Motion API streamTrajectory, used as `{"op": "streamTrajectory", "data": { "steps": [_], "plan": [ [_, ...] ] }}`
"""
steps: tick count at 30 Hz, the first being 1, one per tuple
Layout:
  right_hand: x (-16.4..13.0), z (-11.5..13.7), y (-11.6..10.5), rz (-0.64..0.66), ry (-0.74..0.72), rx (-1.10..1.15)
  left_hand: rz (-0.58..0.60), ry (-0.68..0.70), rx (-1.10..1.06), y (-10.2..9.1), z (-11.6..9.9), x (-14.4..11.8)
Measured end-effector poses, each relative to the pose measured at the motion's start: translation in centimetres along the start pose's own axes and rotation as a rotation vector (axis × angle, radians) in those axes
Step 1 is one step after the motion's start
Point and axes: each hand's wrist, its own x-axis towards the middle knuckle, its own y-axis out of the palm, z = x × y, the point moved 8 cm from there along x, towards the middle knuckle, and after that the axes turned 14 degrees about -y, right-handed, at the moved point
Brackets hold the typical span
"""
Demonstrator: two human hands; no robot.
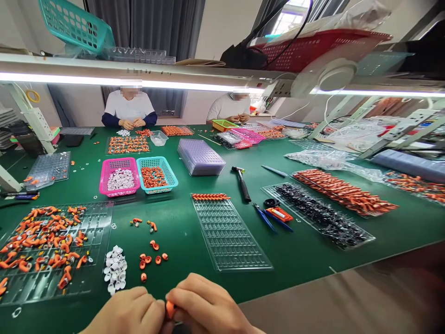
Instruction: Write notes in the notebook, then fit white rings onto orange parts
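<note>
left hand (127, 313) and right hand (205, 306) meet at near table edge, fingertips pinched together on small orange part (170, 308) held between them, above green table (306, 260). just beyond: white rings pile (115, 269), loose orange pieces (151, 260), clear tray (227, 232). pink basket (119, 176), teal basket (156, 174) farther back.

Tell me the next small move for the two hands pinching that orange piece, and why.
Probably finish pressing the small orange rubber piece between the left hand and right hand, then set it in the clear plastic grid tray: only its far row holds orange parts, the rest looks unfilled.
</note>
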Motion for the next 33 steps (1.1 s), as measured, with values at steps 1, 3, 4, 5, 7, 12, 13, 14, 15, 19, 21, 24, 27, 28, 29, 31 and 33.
{"op": "streamTrajectory", "data": {
  "steps": [1,3,4,5,7,12,13,14,15,19,21,24,27,28,29,31,33],
  "plan": [
    [0.0,-0.1,0.1,0.0,0.024,0.033,0.011,-0.009,-0.01,0.0,0.1,0.1],
    [-0.1,-0.3,0.1,-0.001,0.064,0.087,0.04,-0.023,-0.023,0.0,0.1,0.2],
    [-0.1,-0.4,0.2,0.002,0.079,0.105,0.053,-0.031,-0.029,0.0,0.2,0.2],
    [-0.2,-0.5,0.2,0.003,0.089,0.115,0.067,-0.041,-0.033,0.0,0.2,0.3],
    [-0.3,-0.5,0.3,0.011,0.094,0.102,0.079,-0.064,-0.037,0.0,0.3,0.3],
    [-0.2,0.2,0.3,0.005,-0.019,-0.055,0.082,-0.079,-0.052,0.3,0.6,0.4],
    [-0.2,0.4,0.3,0.005,-0.038,-0.08,0.083,-0.082,-0.052,0.4,0.6,0.4],
    [-0.2,0.5,0.4,0.009,-0.045,-0.097,0.08,-0.084,-0.048,0.4,0.6,0.4],
    [-0.2,0.5,0.4,0.014,-0.043,-0.103,0.075,-0.084,-0.042,0.5,0.6,0.3],
    [-0.2,0.4,0.6,0.032,-0.017,-0.055,0.043,-0.047,-0.027,0.4,0.2,0.1],
    [-0.3,0.2,0.7,0.041,0.005,-0.036,0.042,-0.036,-0.019,0.4,0.1,0.0],
    [-0.4,0.1,0.9,0.055,0.035,-0.039,0.042,-0.053,-0.008,0.2,0.3,0.1],
    [-0.6,0.1,1.0,0.057,0.029,-0.069,0.048,-0.071,-0.005,0.2,0.4,0.2],
    [-0.7,0.1,1.1,0.057,0.027,-0.079,0.047,-0.071,-0.001,0.3,0.4,0.1],
    [-0.8,0.0,1.2,0.06,0.027,-0.081,0.041,-0.069,0.003,0.3,0.3,0.0],
    [-1.1,-0.3,1.5,0.073,0.04,-0.056,0.025,-0.055,0.009,0.5,0.2,-0.2],
    [-1.3,-0.5,1.8,0.094,0.054,-0.009,0.008,-0.038,0.021,0.7,0.0,-0.4]
  ]
}}
